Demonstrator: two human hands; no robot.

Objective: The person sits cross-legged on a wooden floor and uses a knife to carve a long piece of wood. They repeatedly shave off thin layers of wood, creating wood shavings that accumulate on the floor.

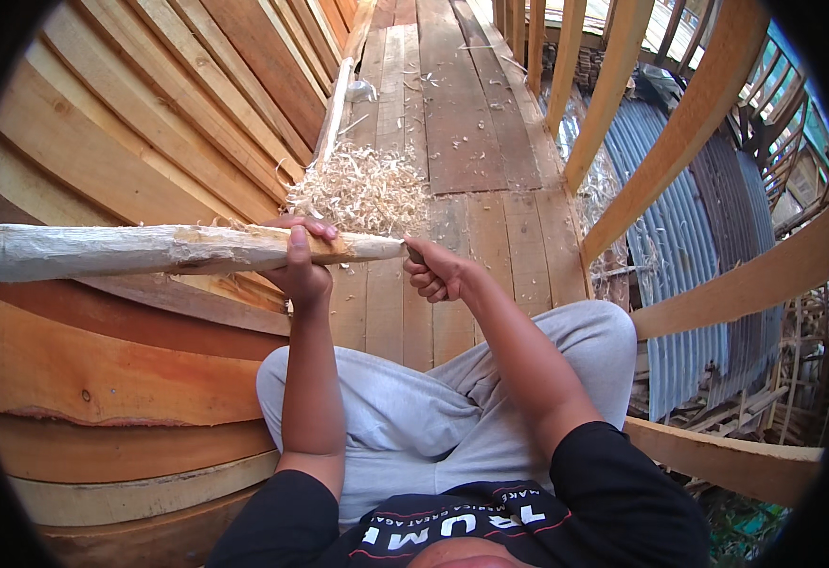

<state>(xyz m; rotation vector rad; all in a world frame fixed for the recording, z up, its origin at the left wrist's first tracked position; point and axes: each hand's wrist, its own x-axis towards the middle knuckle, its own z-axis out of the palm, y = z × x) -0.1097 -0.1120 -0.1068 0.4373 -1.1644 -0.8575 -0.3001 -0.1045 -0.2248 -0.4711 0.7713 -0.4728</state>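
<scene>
A long, pale wooden pole lies level across the view, coming in from the left edge and tapering to a narrow end on the right. Its surface is whittled, with bark-brown patches and small curls clinging along it. My left hand wraps around the pole from below, near the tapered end, with the thumb on the near side. Right at the tip, my right hand is closed in a fist. A small dark bit shows beside its thumb, but what it holds is hidden.
A heap of wood shavings lies on the plank floor beyond the pole. Board walling rises on the left. A slatted wooden railing runs along the right, with corrugated metal sheets beyond it. My crossed legs are below.
</scene>
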